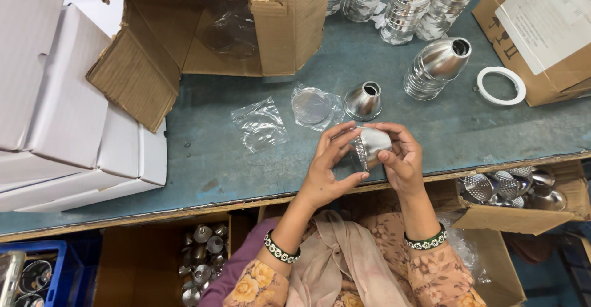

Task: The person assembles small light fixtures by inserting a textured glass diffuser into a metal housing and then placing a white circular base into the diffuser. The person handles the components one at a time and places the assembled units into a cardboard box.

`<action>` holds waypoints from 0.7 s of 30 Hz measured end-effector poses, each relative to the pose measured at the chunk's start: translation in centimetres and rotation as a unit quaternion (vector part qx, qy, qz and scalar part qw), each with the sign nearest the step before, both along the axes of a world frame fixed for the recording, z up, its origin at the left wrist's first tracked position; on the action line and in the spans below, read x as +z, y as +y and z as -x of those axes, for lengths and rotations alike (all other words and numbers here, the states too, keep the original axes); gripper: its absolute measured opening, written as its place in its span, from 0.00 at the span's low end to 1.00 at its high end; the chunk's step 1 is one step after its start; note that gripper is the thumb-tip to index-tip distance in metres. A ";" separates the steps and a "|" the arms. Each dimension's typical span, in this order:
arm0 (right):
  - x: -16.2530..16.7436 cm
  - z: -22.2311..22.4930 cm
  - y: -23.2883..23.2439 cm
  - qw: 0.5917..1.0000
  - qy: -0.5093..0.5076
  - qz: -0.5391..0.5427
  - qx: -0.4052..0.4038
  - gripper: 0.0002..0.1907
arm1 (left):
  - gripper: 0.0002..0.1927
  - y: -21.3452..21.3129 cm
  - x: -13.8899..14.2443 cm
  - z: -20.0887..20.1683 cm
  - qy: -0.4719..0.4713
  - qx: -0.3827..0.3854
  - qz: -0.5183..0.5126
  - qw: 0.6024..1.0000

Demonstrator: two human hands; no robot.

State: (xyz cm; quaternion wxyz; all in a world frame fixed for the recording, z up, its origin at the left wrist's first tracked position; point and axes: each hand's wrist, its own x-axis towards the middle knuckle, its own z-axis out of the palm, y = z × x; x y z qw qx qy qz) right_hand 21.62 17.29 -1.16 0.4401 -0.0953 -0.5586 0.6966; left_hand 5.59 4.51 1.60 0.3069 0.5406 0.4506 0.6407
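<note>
Both hands [363,162] round metal cone [371,147], lower part hidden

The hands [363,159] cover much of the metal cone [371,147] between them, so its narrow end cannot be seen. Beyond the cone, the stacked metal cups [406,5] are cut off by the top edge. Left of the cone, the white boxes [68,116] run off the frame.
</note>
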 end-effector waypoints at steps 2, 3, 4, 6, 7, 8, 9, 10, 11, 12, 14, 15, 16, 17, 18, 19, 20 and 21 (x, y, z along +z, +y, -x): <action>-0.1 0.0 0.1 1.000 -0.001 -0.004 0.000 0.31 | 0.39 0.0 0.0 0.0 -0.001 0.001 -0.007 1.000; -0.1 0.0 0.1 1.000 -0.003 -0.005 0.000 0.32 | 0.40 0.0 0.0 -0.1 -0.001 0.000 -0.010 1.000; -0.2 0.0 0.1 1.000 -0.005 -0.006 0.000 0.32 | 0.40 0.0 -0.1 -0.1 0.000 0.003 -0.007 1.000; -0.2 0.0 0.1 1.000 -0.007 -0.005 0.001 0.32 | 0.40 0.0 -0.2 -0.2 0.003 0.009 -0.001 1.000; -0.2 0.0 0.1 1.000 -0.005 -0.004 0.004 0.32 | 0.41 0.1 -0.3 -0.2 0.003 0.011 0.000 1.000; -0.2 0.0 0.1 1.000 -0.004 -0.003 0.006 0.32 | 0.41 0.1 -0.4 -0.3 0.002 0.012 0.001 1.000; -0.3 0.0 0.0 1.000 -0.005 0.003 0.005 0.32 | 0.41 0.1 -0.4 -0.3 0.001 0.014 0.002 1.000; -0.3 -0.1 0.0 1.000 -0.007 0.009 0.005 0.33 | 0.41 0.1 -0.5 -0.4 0.003 0.016 0.004 1.000; -0.4 -0.1 0.0 1.000 -0.008 0.015 0.004 0.33 | 0.41 0.1 -0.5 -0.4 0.004 0.017 0.005 1.000; -0.4 -0.2 0.1 1.000 -0.009 0.014 0.004 0.33 | 0.41 0.1 -0.5 -0.4 0.006 0.019 0.007 1.000; -0.7 -0.3 0.2 1.000 -0.011 0.014 0.004 0.33 | 0.41 0.1 -0.5 -0.3 0.007 0.020 0.006 1.000; -0.9 -0.4 0.2 1.000 -0.014 0.013 0.003 0.33 | 0.41 0.1 -0.6 -0.3 0.007 0.020 0.006 1.000; -1.1 -0.5 0.3 1.000 -0.017 0.011 0.002 0.34 | 0.41 0.2 -0.6 -0.3 0.004 0.019 0.002 1.000; -1.3 -0.5 0.5 1.000 -0.020 0.009 0.002 0.34 | 0.42 0.3 -0.6 -0.4 0.001 0.020 -0.002 1.000; -1.5 -0.5 0.7 1.000 -0.020 0.009 -0.003 0.34 | 0.42 0.3 -0.6 -0.4 -0.002 0.022 -0.005 1.000; -1.7 -0.5 0.9 1.000 -0.021 0.010 -0.005 0.35 | 0.42 0.4 -0.6 -0.4 0.001 0.025 -0.008 1.000; -1.9 -0.5 1.0 1.000 -0.024 0.015 -0.003 0.35 | 0.42 0.4 -0.7 -0.4 0.004 0.031 -0.008 0.999; -2.1 -0.6 1.0 0.999 -0.028 0.022 0.002 0.35 | 0.42 0.4 -0.7 -0.5 0.006 0.040 -0.007 0.999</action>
